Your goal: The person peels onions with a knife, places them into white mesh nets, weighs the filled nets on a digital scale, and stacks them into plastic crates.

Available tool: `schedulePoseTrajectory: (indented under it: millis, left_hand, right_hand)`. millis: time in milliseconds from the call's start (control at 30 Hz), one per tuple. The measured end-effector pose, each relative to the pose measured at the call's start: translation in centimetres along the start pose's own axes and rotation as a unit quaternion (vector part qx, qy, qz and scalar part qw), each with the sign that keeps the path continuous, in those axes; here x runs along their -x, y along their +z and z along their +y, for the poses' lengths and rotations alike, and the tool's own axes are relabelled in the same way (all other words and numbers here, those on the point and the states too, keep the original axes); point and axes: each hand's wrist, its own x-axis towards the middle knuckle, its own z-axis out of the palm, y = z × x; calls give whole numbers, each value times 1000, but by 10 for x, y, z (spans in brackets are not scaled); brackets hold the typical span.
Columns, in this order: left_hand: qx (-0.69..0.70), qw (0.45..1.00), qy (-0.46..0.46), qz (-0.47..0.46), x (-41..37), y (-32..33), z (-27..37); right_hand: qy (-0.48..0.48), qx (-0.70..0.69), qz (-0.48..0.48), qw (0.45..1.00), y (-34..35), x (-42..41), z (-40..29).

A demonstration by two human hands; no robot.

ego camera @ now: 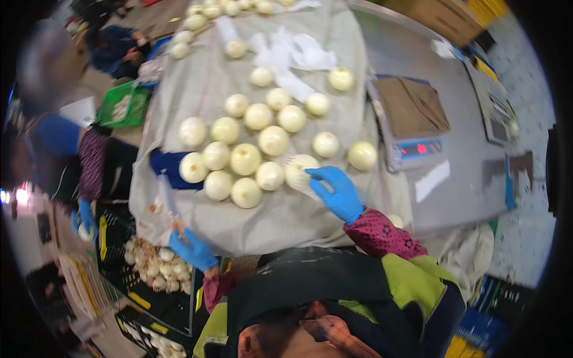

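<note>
My right hand point(336, 193), in a blue glove, has its fingertips on the right side of a peeled onion point(299, 170) in a white mesh net, at the near part of the cloth-covered table. My left hand point(192, 248), also gloved in blue, is closed around the handle of a knife point(168, 197) at the table's near left corner; the blade points away from me. Many peeled onions point(245, 159) lie loose between and beyond my hands. Farther off, white netting point(291, 51) lies in a heap on the grey cloth point(197, 80).
A scale point(414, 150) with brown cloth point(412, 107) stands on the metal table at right. A black crate point(150, 308) and onions point(163, 270) are below left. A co-worker's gloved hand point(85, 223) holds an onion at far left. A green basket point(123, 105) stands beyond.
</note>
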Motion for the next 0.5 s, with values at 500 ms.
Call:
schedulePoseTrajectory:
  millis: [500]
  left_hand:
    - [-315,940,-29,-125,15,12,19]
  right_hand:
    - [-15,56,120,991,-154,72,69]
